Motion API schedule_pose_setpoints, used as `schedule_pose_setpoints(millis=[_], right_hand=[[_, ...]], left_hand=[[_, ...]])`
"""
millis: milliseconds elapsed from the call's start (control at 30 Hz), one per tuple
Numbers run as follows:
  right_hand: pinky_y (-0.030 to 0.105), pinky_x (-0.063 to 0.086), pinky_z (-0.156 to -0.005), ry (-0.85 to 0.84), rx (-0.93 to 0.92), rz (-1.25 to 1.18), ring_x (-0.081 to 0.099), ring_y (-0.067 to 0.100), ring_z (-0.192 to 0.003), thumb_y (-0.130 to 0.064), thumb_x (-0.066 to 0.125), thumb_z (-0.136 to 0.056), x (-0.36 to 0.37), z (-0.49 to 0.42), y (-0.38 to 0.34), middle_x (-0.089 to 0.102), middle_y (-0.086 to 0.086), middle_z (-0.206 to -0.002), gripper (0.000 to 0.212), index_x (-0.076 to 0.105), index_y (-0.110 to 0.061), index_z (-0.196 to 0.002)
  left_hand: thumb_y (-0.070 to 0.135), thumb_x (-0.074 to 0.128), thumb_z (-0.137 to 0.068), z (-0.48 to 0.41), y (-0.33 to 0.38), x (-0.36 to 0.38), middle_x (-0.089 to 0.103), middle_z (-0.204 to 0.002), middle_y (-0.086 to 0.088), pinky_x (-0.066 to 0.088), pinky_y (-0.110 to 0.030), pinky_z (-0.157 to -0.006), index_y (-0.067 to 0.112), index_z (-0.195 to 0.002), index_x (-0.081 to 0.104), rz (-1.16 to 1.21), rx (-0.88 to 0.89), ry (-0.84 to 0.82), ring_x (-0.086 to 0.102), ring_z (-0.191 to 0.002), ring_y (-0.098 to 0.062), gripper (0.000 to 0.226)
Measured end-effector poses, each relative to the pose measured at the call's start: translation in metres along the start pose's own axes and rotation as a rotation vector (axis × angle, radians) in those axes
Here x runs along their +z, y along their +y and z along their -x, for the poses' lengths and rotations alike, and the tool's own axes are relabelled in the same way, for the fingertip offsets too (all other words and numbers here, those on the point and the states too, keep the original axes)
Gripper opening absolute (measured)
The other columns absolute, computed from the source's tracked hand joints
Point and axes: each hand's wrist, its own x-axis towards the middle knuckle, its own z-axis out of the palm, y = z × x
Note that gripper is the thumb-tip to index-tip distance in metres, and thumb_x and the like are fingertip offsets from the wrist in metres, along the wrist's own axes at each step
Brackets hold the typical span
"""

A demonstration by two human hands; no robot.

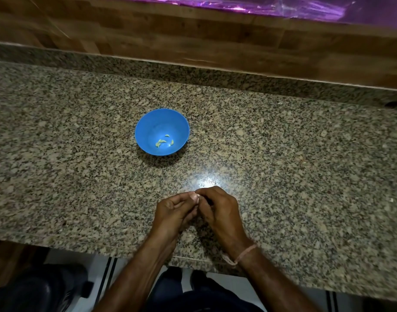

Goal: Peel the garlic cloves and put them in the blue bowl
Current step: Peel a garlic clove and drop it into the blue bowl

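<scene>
On counter (283, 154), near edge: left hand (172, 210) and right hand (217, 210) curled, jointly pinching garlic clove (195, 197); blue bowl (162, 118) ahead, slightly leftward.

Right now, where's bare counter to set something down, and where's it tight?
Free: the counter left of the blue bowl; the wide stretch right of it; the strip between bowl and grips. Tight: near the front edge, where left grip and right grip meet on what looks like a garlic clove. Peeled cloves occupy the bowl.
</scene>
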Motion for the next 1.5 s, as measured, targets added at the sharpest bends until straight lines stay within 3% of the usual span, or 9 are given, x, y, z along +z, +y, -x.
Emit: schedule_pose_setpoints(millis=[167,300,433,567,733,867,1033,1233,1500], right_hand=[[0.028,0.058,-0.082,0.021,0.221,-0.323,0.071,0.013,-0.096,-0.011,0.067,-0.101,0.002,0.000,0.003,0.075,-0.005,-0.098,0.013,0.078,-0.017,-0.103],[0.035,0.061,-0.073,0.035,0.387,-0.415,0.073,0.020,-0.083,-0.007,0.067,-0.099,0.005,-0.002,0.018,0.076,0.004,-0.087,0.011,0.075,-0.014,-0.096],[0.027,0.059,-0.070,-0.010,0.435,-0.359,0.072,0.017,-0.076,-0.004,0.075,-0.092,0.006,0.002,0.033,0.076,0.007,-0.081,0.006,0.075,-0.010,-0.090],[0.021,0.057,-0.067,-0.051,0.479,-0.253,0.075,0.017,-0.073,-0.003,0.080,-0.087,0.008,-0.001,0.037,0.077,0.006,-0.079,0.007,0.074,-0.006,-0.085],[0.036,0.061,-0.068,-0.106,0.453,0.001,0.072,0.008,-0.072,-0.009,0.077,-0.086,0.015,-0.009,0.039,0.075,-0.008,-0.074,0.017,0.070,-0.021,-0.077],[0.039,0.056,-0.063,-0.112,0.381,0.157,0.065,0.008,-0.069,-0.004,0.068,-0.084,0.021,-0.006,0.041,0.069,-0.010,-0.071,0.022,0.061,-0.022,-0.075],[0.038,0.051,-0.060,-0.108,0.293,0.186,0.059,0.012,-0.067,-0.004,0.069,-0.086,0.022,-0.004,0.043,0.063,-0.006,-0.069,0.023,0.058,-0.021,-0.074],[0.037,0.051,-0.065,-0.101,0.286,0.206,0.059,0.016,-0.071,-0.009,0.071,-0.088,0.023,-0.003,0.042,0.062,-0.005,-0.073,0.021,0.059,-0.018,-0.073],[0.030,0.044,-0.057,-0.128,0.383,0.283,0.058,0.010,-0.066,-0.004,0.067,-0.081,0.026,-0.009,0.035,0.061,-0.011,-0.068,0.022,0.057,-0.021,-0.071]], left_hand=[[0.017,0.071,-0.092,-0.003,-0.003,-0.004,0.078,-0.109,-0.015,0.061,-0.028,-0.090,0.003,-0.114,0.074,0.070,-0.079,-0.052,0.075,-0.104,-0.023,0.026],[0.016,0.076,-0.091,-0.013,-0.009,-0.006,0.079,-0.102,-0.013,0.059,-0.030,-0.084,0.006,-0.114,0.073,-0.035,-0.025,0.022,0.076,-0.098,-0.023,0.025],[0.016,0.079,-0.089,-0.033,-0.011,-0.016,0.076,-0.087,0.006,0.052,-0.015,-0.068,0.018,-0.100,0.076,-0.685,0.378,0.181,0.071,-0.080,-0.004,0.012],[0.010,0.077,-0.088,-0.059,-0.011,-0.026,0.069,-0.104,0.001,0.052,-0.033,-0.080,0.014,-0.109,0.074,-1.054,0.624,0.177,0.062,-0.098,-0.020,0.022],[0.029,0.083,-0.085,-0.051,-0.030,-0.035,0.052,-0.126,-0.002,0.045,-0.037,-0.083,0.018,-0.132,0.055,-1.164,0.589,0.291,0.045,-0.119,-0.022,0.056],[0.047,0.078,-0.085,-0.037,-0.054,-0.041,0.051,-0.131,-0.004,0.042,-0.045,-0.096,0.019,-0.134,0.054,-1.249,0.594,0.369,0.045,-0.122,-0.027,0.061],[0.046,0.075,-0.089,-0.038,-0.059,-0.045,0.039,-0.158,-0.001,0.028,-0.052,-0.116,0.026,-0.148,0.048,-1.339,0.572,0.323,0.032,-0.147,-0.026,0.068],[0.046,0.074,-0.089,-0.038,-0.056,-0.044,0.036,-0.161,-0.001,0.028,-0.052,-0.118,0.028,-0.150,0.045,-1.386,0.547,0.320,0.029,-0.150,-0.028,0.071],[0.047,0.074,-0.088,-0.038,-0.055,-0.044,0.037,-0.162,-0.003,0.029,-0.051,-0.117,0.027,-0.150,0.048,-1.425,0.537,0.330,0.030,-0.149,-0.029,0.070]])
